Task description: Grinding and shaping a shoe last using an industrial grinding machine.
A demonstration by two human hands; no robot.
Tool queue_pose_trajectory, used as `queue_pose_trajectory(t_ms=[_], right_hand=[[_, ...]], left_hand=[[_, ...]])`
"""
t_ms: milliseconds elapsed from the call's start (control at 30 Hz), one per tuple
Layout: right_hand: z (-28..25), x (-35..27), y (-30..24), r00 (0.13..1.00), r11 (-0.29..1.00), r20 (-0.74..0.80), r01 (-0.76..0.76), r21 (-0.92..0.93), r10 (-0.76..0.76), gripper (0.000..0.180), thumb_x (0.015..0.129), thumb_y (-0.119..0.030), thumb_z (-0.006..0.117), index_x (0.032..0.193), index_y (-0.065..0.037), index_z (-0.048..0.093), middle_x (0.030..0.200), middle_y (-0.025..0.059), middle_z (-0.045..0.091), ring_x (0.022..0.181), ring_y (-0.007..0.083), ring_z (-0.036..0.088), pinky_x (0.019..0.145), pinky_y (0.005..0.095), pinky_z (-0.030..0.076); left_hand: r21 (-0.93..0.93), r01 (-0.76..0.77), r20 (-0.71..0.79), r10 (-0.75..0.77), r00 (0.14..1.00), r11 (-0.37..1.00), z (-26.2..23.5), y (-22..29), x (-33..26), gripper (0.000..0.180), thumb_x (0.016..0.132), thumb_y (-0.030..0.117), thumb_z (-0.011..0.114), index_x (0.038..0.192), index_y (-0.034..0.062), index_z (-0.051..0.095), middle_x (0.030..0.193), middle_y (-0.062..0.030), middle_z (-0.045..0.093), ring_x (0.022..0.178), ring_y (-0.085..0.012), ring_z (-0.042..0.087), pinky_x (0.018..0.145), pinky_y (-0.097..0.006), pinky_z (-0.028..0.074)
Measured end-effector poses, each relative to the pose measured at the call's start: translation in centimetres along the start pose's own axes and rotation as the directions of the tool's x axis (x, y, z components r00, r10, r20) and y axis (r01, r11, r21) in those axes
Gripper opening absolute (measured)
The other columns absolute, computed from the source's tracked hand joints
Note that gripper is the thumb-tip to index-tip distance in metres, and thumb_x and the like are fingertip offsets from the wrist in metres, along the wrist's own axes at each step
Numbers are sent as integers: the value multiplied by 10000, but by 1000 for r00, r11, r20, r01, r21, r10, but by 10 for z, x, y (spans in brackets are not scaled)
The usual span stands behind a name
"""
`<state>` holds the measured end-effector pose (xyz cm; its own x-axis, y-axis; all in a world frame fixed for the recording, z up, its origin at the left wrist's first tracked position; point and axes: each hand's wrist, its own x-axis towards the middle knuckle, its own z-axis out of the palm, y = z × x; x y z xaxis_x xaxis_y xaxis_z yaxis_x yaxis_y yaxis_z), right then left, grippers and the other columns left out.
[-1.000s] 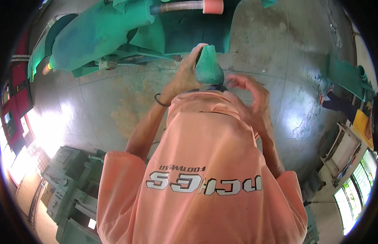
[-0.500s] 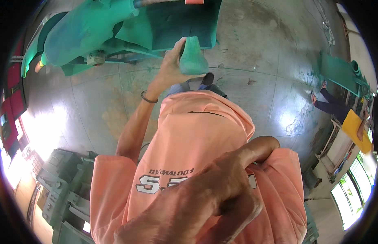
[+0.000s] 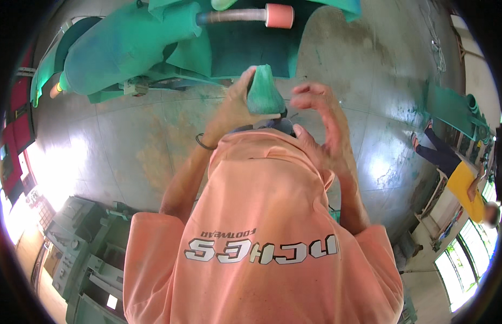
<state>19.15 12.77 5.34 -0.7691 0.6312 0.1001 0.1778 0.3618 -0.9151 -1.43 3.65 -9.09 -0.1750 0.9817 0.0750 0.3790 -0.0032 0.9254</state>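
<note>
While a large green machine (image 3: 126,51) with a pink-capped roller (image 3: 279,15) fills the floor from ten to twelve o'clock, a worker in a salmon T-shirt (image 3: 261,227) holds a small green rubbery piece (image 3: 264,92) up just above centre, seen from the head view. The left hand (image 3: 234,105), a dark band at its wrist, is wrapped around the piece's left side, fingers grasping it. At one o'clock of it the right hand (image 3: 321,127) hangs just beside, fingers spread and loosely curled, gripping nothing. By appearances the piece is picked up and under inspection, and the work on it looks barely begun; where it belongs cannot be told. A grey-green machine (image 3: 83,259) stands at eight o'clock. At three o'clock a second person in a yellow top (image 3: 467,186) bends near stacked green sheets (image 3: 450,108).
</note>
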Motion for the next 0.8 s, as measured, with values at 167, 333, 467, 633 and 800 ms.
queue_pose_trajectory(t_ms=[167, 333, 467, 633, 800], right_hand=[[44, -14, 88, 982, 980, 53, -176, -87, 181, 987, 701, -149, 849, 1561, -154, 365, 1421, 159, 552, 1183, 348, 592, 1001, 407, 486], [52, 5, 101, 975, 961, 29, -222, 166, 220, 1066, 647, -179, 907, 1564, -157, 365, 1373, 168, 612, 1162, 334, 644, 1004, 403, 502], [42, 11, 91, 936, 896, 14, -340, 287, 351, 1036, 642, -222, 919, 1538, -132, 408, 1282, 165, 674, 1145, 232, 671, 964, 370, 530], [38, 20, 95, 845, 820, 32, -527, 223, 534, 821, 625, -241, 905, 1347, -33, 575, 1110, 141, 734, 970, 178, 699, 863, 355, 572], [41, 33, 95, 838, 817, 18, -537, 209, 546, 892, 620, -294, 907, 1391, -19, 554, 1106, 174, 730, 965, 217, 723, 858, 371, 586]], left_hand=[[-284, 212, 170, -168, 971, 935, -2, 28, 14, 969, 634, 291, 964, 1408, 17, 450, 1241, -154, 609, 1153, -273, 599, 992, -382, 484], [-351, 196, 96, -173, 980, 915, 0, 36, 29, 813, 661, 266, 950, 1314, 57, 513, 1060, -94, 622, 1075, -218, 606, 936, -379, 495], [-31, 144, 225, -134, 965, 989, -15, 52, 58, 869, 627, 248, 966, 1332, 41, 502, 1136, -96, 642, 1063, -216, 628, 932, -367, 516], [-380, 227, 43, -228, 973, 897, -2, 50, 80, 891, 623, 261, 970, 1317, -42, 500, 1185, -107, 652, 1048, -168, 644, 960, -337, 538], [-344, 323, 95, -310, 946, 882, -7, 46, 89, 918, 626, 277, 968, 1339, -52, 492, 1169, -113, 658, 1038, -165, 648, 947, -330, 540]])
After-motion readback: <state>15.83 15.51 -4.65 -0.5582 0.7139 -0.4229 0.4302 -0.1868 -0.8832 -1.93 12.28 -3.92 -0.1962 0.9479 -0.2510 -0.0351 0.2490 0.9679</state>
